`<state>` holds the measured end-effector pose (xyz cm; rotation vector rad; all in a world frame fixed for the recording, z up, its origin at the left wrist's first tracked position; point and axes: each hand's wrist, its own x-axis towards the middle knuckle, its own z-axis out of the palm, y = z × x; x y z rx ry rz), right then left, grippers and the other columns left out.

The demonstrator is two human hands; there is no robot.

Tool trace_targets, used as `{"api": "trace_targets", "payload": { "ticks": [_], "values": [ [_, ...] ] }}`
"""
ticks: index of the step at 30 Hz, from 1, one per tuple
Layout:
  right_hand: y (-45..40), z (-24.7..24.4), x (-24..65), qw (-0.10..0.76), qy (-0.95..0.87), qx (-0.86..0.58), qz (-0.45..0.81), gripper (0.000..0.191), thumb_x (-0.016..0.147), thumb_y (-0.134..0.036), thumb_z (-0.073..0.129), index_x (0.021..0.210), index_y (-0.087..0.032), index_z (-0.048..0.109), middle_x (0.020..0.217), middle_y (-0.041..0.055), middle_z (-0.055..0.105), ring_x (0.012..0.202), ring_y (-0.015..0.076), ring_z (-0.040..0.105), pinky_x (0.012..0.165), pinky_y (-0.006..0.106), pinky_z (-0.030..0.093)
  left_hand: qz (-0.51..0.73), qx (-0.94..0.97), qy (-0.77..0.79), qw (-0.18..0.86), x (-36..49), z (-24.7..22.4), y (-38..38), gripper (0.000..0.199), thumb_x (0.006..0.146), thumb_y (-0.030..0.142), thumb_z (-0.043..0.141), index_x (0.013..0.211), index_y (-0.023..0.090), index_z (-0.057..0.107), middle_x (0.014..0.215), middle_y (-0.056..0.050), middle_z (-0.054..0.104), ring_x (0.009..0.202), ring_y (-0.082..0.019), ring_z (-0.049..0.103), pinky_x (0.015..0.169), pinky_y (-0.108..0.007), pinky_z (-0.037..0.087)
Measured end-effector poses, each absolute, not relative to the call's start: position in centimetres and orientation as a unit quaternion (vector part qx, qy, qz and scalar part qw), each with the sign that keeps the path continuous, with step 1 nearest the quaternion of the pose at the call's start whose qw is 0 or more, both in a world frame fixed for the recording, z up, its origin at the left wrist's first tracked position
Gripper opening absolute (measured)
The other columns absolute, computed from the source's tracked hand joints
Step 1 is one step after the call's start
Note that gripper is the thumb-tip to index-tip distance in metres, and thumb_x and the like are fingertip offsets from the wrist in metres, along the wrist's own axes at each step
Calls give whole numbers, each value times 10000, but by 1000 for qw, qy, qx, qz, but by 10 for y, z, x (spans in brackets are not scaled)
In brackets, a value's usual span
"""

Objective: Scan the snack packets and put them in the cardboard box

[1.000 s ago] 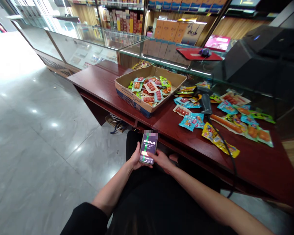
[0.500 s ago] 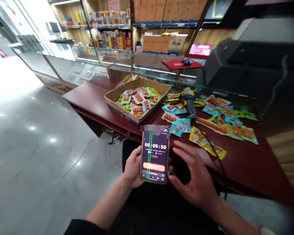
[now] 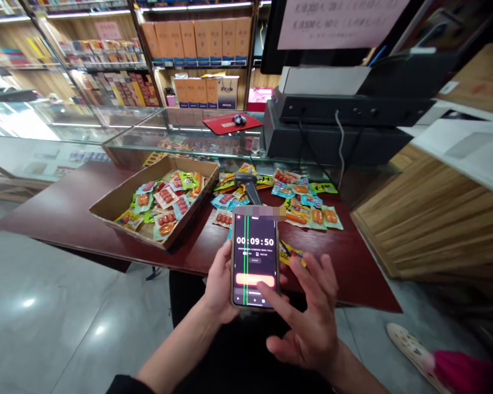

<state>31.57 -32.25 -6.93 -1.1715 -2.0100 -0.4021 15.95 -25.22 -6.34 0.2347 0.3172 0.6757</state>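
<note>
A phone (image 3: 254,257) with a timer reading 00:09:50 and an orange button on its screen is upright in my left hand (image 3: 219,287), whose fingers wrap round its case. My right hand (image 3: 310,317) has its fingers spread, and one fingertip is over the lower screen at the orange button. Behind the phone on the dark red table (image 3: 78,202) lie a barcode scanner (image 3: 251,190) and loose snack packets (image 3: 299,202). To the left stands an open cardboard box (image 3: 181,230) with several sausage packets in it.
A glass counter (image 3: 148,131) behind the table bears a red mat (image 3: 222,125) with a mouse and a dark machine (image 3: 332,131). Shelves with boxes stand at the back. At lower right a person's foot in a pale clog (image 3: 411,345) shows on the floor.
The view has turned to the right, bringing the dark machine and the clog into sight. My right hand has moved from beside the phone onto its screen.
</note>
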Motion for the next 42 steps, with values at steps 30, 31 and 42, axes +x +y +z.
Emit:
{"api": "trace_targets", "payload": {
  "ticks": [30,31,42],
  "values": [
    [-302,-95,342,415,-776,-466,-88,521,931,-551,360,1389,-323,460,1586,89,190,1401,407,247,1066,722,165,313,92,173,929,184,-69,-231,670,907,592,320,1120,56,660,1030,-174,711,1052,-327,645,928,-429,479],
    [-301,-94,341,419,-773,-467,-90,515,930,-558,356,1366,-318,488,1584,90,198,1400,406,252,1063,723,168,314,87,178,929,184,-68,-231,662,911,583,325,1125,51,655,1031,-176,711,1049,-324,646,932,-430,476],
    [-296,-88,331,411,-780,-460,-102,471,938,-550,363,1066,-247,701,1576,81,232,1394,381,277,1073,691,171,334,65,176,924,182,-70,-237,634,917,555,373,1180,38,629,1051,-181,708,1045,-316,652,977,-434,445]
  ]
}}
